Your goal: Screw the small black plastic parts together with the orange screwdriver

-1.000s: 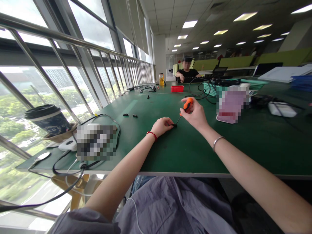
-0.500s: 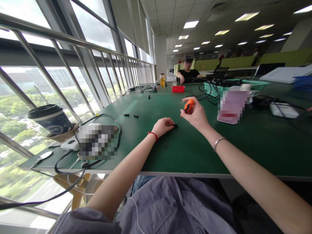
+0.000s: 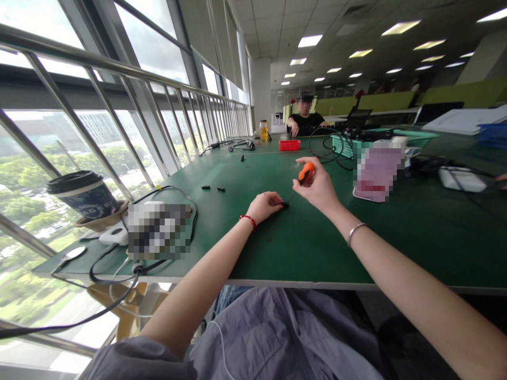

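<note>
My left hand [image 3: 264, 205] rests on the green table [image 3: 301, 237] with its fingers pinched on a small black part [image 3: 283, 203]. My right hand [image 3: 317, 186] is closed round the orange handle of a small screwdriver [image 3: 304, 173]. The screwdriver slants down to the left and its tip meets the black part. A red cord is on my left wrist and a silver bangle on my right.
Two small black parts [image 3: 212, 187] lie further left. A lidded coffee cup [image 3: 83, 196], a white mouse [image 3: 113, 235] and black cables [image 3: 119, 264] sit at the left edge by the window railing. A red tray [image 3: 289, 144], a green basket [image 3: 341, 144] and a seated person [image 3: 304, 119] are beyond.
My right hand and the screwdriver handle have shifted very slightly; the left hand stays on the black part. The view has drifted a little.
</note>
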Tool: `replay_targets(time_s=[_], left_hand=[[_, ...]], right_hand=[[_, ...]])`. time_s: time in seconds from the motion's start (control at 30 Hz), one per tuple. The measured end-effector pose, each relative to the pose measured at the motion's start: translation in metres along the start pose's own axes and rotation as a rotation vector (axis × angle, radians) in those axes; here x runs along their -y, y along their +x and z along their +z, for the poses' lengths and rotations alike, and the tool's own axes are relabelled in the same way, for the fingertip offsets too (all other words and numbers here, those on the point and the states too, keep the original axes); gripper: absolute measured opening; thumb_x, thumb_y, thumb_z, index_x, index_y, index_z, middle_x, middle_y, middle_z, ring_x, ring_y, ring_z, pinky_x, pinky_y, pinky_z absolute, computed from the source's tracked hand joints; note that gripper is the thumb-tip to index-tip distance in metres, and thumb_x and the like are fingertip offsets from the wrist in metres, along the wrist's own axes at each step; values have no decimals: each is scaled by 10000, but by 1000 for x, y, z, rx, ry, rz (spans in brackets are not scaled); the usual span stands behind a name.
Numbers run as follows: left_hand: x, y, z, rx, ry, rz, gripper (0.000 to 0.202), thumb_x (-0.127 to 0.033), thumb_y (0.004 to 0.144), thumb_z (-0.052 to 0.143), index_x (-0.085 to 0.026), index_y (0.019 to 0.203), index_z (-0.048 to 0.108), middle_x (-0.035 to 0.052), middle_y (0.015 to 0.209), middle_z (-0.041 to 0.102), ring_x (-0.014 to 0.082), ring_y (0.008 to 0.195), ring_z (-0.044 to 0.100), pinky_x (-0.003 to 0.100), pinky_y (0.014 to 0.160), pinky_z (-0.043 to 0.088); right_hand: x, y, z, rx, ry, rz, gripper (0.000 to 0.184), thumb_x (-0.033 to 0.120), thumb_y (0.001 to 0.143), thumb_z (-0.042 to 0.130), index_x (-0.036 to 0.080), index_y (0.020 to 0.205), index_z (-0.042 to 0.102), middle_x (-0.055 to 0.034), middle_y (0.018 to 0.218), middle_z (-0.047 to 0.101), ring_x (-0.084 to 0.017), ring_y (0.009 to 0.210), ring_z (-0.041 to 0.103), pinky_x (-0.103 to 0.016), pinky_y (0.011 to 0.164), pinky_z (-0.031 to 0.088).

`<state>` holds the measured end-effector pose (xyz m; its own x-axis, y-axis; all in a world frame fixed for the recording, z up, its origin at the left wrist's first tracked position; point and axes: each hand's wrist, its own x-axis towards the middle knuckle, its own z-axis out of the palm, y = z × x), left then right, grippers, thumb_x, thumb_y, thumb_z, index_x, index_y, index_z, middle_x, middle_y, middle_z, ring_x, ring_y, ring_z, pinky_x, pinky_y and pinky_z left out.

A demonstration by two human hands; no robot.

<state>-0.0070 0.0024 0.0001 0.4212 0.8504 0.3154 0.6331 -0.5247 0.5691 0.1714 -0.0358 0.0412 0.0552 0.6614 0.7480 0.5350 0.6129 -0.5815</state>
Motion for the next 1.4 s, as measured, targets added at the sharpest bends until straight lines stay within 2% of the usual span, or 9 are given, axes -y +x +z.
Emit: replay_targets(time_s=[0.13, 0.33, 0.57, 0.77, 0.97, 1.03, 1.13, 1.2, 1.4], left_hand=[[0, 0, 0, 1, -4, 6, 147, -232, 741, 650, -169, 856, 716, 28, 842, 703, 116, 694, 572, 225, 656, 474], [-1, 1, 0, 0, -3, 0, 144, -228, 735, 661, -167, 853, 718, 26, 829, 702, 116, 695, 577, 223, 655, 475], [0, 1, 0, 3, 2, 6, 153, -231, 735, 657, -168, 861, 716, 25, 842, 705, 116, 700, 574, 223, 666, 477], [3, 2, 1, 2, -7, 6, 165, -245, 733, 652, -170, 865, 718, 25, 838, 703, 115, 699, 569, 226, 667, 478], [4, 2, 2, 2, -8, 15, 168, -247, 737, 651, -168, 870, 715, 31, 851, 702, 116, 700, 570, 225, 661, 476], [4, 3, 2, 3, -6, 15, 172, -249, 737, 652, -168, 875, 715, 32, 853, 702, 117, 699, 569, 227, 662, 476], [4, 3, 2, 8, -7, 17, 168, -249, 739, 651, -170, 873, 715, 30, 846, 700, 118, 702, 572, 230, 671, 477], [4, 3, 2, 11, -11, 15, 165, -247, 739, 651, -169, 871, 714, 30, 844, 698, 118, 705, 573, 231, 675, 478], [2, 1, 1, 9, -16, 12, 155, -241, 740, 650, -167, 862, 710, 30, 844, 697, 116, 698, 568, 229, 672, 479]], right_hand=[[0, 0, 1, 23, 43, 6, 522, 217, 646, 610, 236, 1153, 489, 29, 747, 525, -113, 551, 500, -259, 519, 406], [5, 1, -2, -17, -38, 18, 309, 275, 658, 631, 221, 959, 580, 41, 675, 456, -94, 510, 418, -257, 506, 367], [-1, -2, 2, 33, 45, -24, 512, 228, 660, 603, 238, 1158, 485, 31, 753, 530, -115, 570, 494, -259, 542, 417], [5, -1, -2, -9, -44, 3, 327, 279, 667, 622, 221, 986, 578, 37, 685, 500, -105, 520, 446, -265, 523, 392], [0, -2, 2, 24, 25, -11, 511, 223, 652, 598, 234, 1154, 502, 33, 734, 537, -124, 568, 506, -266, 551, 432], [1, -2, 1, 0, 3, -6, 452, 240, 662, 602, 229, 1108, 531, 24, 738, 547, -129, 574, 507, -271, 559, 435], [5, -2, -1, -24, -52, -6, 245, 270, 686, 603, 220, 926, 595, 5, 734, 559, -138, 599, 510, -279, 579, 434], [6, -2, -2, -11, -60, -6, 203, 269, 692, 601, 217, 888, 602, 5, 721, 553, -136, 593, 506, -279, 575, 427], [0, -2, 2, 34, 37, -23, 456, 237, 669, 605, 229, 1117, 521, 24, 753, 548, -127, 583, 513, -266, 551, 426]])
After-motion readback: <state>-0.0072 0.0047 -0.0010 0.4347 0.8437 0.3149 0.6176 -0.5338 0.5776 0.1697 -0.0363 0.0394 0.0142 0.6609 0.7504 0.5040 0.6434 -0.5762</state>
